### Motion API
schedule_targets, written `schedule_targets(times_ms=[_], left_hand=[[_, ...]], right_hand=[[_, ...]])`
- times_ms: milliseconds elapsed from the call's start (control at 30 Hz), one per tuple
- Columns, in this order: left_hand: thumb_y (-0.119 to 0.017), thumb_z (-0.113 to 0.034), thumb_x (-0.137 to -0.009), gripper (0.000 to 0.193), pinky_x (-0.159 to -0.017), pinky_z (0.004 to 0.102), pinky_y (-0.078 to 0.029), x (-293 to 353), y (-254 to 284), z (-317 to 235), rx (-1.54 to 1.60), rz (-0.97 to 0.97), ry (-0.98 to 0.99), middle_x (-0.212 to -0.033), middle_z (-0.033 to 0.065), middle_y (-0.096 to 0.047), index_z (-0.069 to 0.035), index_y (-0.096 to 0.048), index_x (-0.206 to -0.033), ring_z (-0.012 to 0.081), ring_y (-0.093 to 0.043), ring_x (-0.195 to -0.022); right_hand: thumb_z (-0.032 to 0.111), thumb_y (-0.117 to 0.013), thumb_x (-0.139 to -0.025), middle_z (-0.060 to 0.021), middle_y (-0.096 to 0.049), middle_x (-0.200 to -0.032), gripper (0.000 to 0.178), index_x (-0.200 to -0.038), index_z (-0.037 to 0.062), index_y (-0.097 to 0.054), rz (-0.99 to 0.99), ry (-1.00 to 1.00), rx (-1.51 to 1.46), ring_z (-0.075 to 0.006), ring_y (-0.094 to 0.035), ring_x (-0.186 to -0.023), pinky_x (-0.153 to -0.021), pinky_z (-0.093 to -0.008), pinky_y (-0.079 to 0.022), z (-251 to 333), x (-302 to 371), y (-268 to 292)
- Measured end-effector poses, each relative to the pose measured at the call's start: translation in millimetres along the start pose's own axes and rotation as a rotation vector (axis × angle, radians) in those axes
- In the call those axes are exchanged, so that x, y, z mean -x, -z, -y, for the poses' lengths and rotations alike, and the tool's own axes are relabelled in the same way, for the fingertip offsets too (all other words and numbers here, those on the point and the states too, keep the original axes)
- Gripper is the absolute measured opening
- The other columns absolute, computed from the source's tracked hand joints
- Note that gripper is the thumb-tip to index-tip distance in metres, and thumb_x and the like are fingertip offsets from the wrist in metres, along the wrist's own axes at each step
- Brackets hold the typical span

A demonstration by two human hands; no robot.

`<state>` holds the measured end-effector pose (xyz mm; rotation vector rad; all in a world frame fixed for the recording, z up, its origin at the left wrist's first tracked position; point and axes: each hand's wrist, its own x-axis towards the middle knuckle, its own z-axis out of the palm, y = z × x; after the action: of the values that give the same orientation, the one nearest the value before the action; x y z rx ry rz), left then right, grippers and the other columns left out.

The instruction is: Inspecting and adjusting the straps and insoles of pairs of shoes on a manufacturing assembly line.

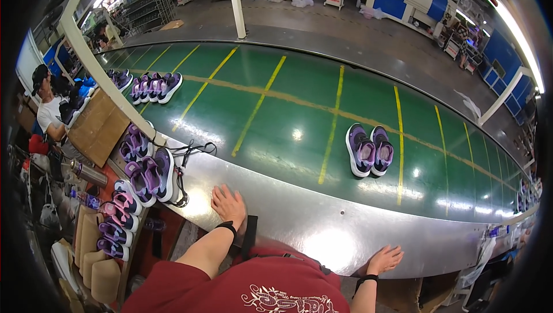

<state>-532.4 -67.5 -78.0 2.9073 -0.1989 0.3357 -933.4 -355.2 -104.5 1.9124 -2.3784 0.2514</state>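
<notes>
My left hand (228, 203) lies on the metal ledge (276, 198) along the near side of the conveyor, fingers stretched out and holding nothing. Farther right, my right hand (385, 260) rests on the same ledge near its front edge, also flat and bare. Past the ledge, a pair of purple and black sneakers (369, 150) with white soles stands on the green conveyor belt (299, 128), apart from both hands. Left of my left hand, more purple sneakers (148, 176) sit at the ledge's end, beside a tangle of black cord (183, 160).
Several purple sneakers (156, 87) stand farther left on the belt. Below the ledge's left end is a rack of pink and purple shoes (120, 215). A cardboard sheet (99, 125) leans near a person in white (50, 111). White frame posts (235, 2) rise around the belt.
</notes>
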Motion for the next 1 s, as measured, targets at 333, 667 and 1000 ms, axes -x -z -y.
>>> schedule_targets(times_ms=[333, 667, 1000], left_hand=[[-0.05, -0.031, -0.088, 0.056, -0.105, 0.0492, -0.024, -2, 0, 4, -0.035, -0.026, 0.011, -0.139, 0.0239, -0.035, -0.003, -0.038, -0.134, 0.037, -0.029, -0.131], [-0.053, -0.031, -0.086, 0.055, -0.104, 0.0495, -0.024, 0, 15, -12, -0.004, -0.013, 0.034, -0.136, 0.023, -0.039, -0.002, -0.041, -0.131, 0.0362, -0.032, -0.129], [-0.055, -0.03, -0.085, 0.056, -0.103, 0.0496, -0.025, -4, 11, -6, 0.007, -0.027, 0.025, -0.135, 0.0225, -0.039, -0.001, -0.041, -0.131, 0.0356, -0.033, -0.128]], right_hand=[[0.036, -0.042, -0.097, -0.0178, -0.034, -0.143, 0.047, -0.136, 0.0096, -0.039, -0.034, 0.044, 0.007, -0.0318, -0.03, -0.134, -0.105, -0.0461, -0.029, 2, -2, -1], [0.044, -0.039, -0.097, -0.0112, -0.04, -0.141, 0.047, -0.136, 0.0174, -0.04, -0.086, 0.033, 0.141, -0.0279, -0.036, -0.131, -0.102, -0.0467, -0.034, -23, -14, -11], [0.047, -0.033, -0.099, -0.015, -0.041, -0.14, 0.05, -0.138, 0.0163, -0.038, -0.085, 0.045, 0.184, -0.0302, -0.037, -0.13, -0.1, -0.0477, -0.035, -16, -13, -13]])
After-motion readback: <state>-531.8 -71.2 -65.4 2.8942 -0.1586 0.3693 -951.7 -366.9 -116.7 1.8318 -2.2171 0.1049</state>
